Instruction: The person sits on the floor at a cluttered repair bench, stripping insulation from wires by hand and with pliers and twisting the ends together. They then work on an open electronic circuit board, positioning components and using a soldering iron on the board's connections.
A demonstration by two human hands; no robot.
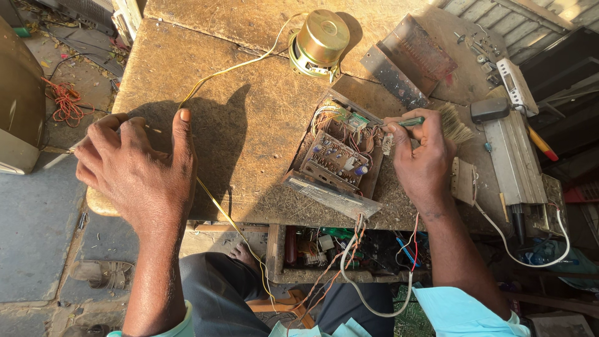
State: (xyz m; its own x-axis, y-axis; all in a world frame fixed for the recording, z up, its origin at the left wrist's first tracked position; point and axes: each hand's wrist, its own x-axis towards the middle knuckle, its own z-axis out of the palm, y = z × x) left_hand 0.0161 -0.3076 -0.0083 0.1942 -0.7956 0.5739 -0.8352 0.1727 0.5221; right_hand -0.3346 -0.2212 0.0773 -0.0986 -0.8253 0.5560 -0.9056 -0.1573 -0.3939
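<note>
1 green tool (412,122) between right fingers (394,128)

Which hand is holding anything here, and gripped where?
The right hand pinches a green-handled tool by its handle, over the open circuit chassis. The left hand rests on the worn table beside the yellow wire; its grip cannot be told.

Electronics repair workshop, probably open-air or roadside: hard sun, stone floor. Evidence: scarred wooden workbench (249,112), opened chassis with circuit boards (337,156), loose speaker (319,42) on yellow wire (231,67), dust brush (452,123), bare heatsink plates (412,59), drawer of parts (337,249) under the bench.
</note>
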